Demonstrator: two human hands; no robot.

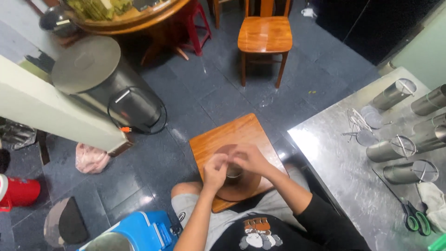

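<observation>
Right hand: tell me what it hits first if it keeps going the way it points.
The right hand points toward the left hand, over a small metal cup. It would likely meet the left hand's fingers first; they look nearly touching, though depth is unclear.

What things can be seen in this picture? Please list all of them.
stool: 1, brown wood, under the hands
cup: 1, metal, between the hands
chair: 1, wooden, top centre
bin: 1, grey, upper left
table: 1, steel, right
cylinders: about 6, metal, lying on table
scissors: 1, green handles, table
cloth: 1, pink, floor left
flask: 1, red, left edge
left hand: on cup
right hand: on cup
</observation>
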